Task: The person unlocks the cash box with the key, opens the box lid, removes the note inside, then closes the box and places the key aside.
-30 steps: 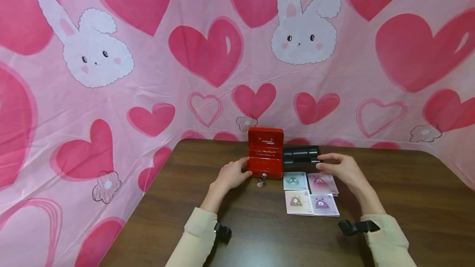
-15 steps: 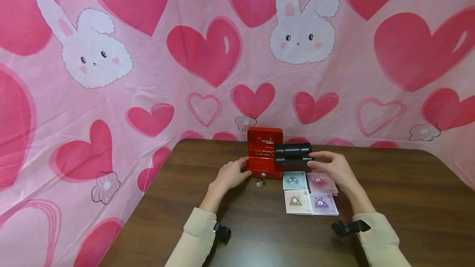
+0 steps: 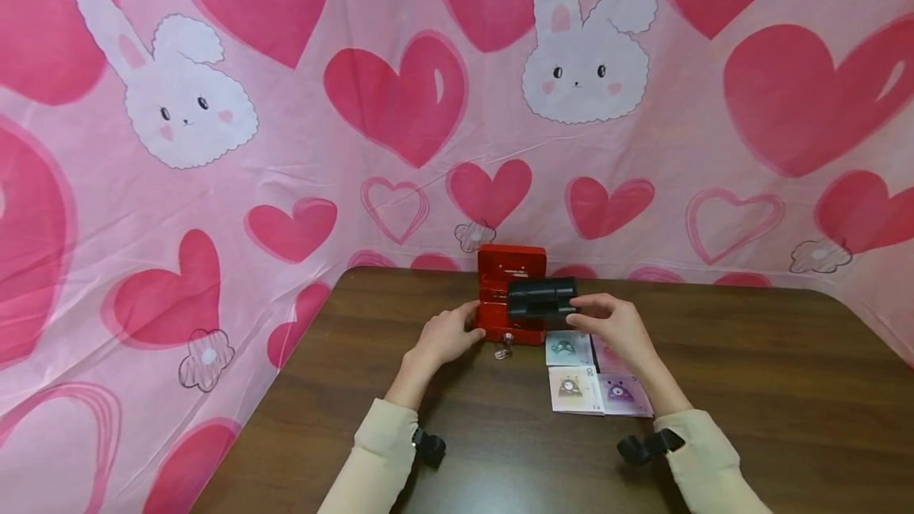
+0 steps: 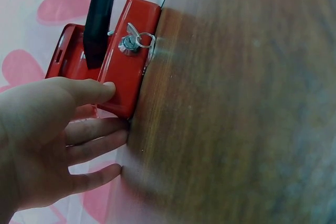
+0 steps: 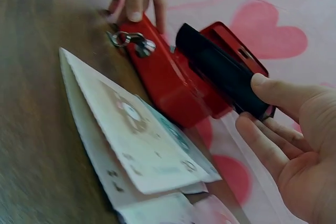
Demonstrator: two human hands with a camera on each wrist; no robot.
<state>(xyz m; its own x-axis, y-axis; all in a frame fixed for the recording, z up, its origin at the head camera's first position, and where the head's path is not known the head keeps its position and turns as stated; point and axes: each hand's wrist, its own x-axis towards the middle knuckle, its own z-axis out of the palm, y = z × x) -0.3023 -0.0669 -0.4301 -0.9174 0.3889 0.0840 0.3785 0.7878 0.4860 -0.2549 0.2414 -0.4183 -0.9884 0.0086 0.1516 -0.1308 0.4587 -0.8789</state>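
Note:
A small red cash box (image 3: 524,335) stands with its lid raised, and a key (image 4: 132,29) on a ring sits in its front lock. My left hand (image 3: 444,338) rests against the box's left side, thumb on its front and the other fingers fairly straight. My right hand (image 3: 609,329) pinches the right end of a black tray (image 3: 543,298) between thumb and fingers. The tray is tilted in the right wrist view and hangs over the box's opening, covering part of the interior. The box's lid (image 5: 233,40) leans up behind it.
Right of and in front of the box lie several stacks of play banknotes: green (image 3: 569,347), pink (image 3: 605,355), yellow (image 3: 575,389) and purple (image 3: 624,393). A folded note (image 5: 136,129) stands up toward the right wrist camera. Behind the brown table (image 3: 771,387) hangs a pink heart-patterned cloth (image 3: 400,133).
My right hand has carried the black tray leftward, from beside the cash box to over its opening. My left hand has stayed at the box's left side.

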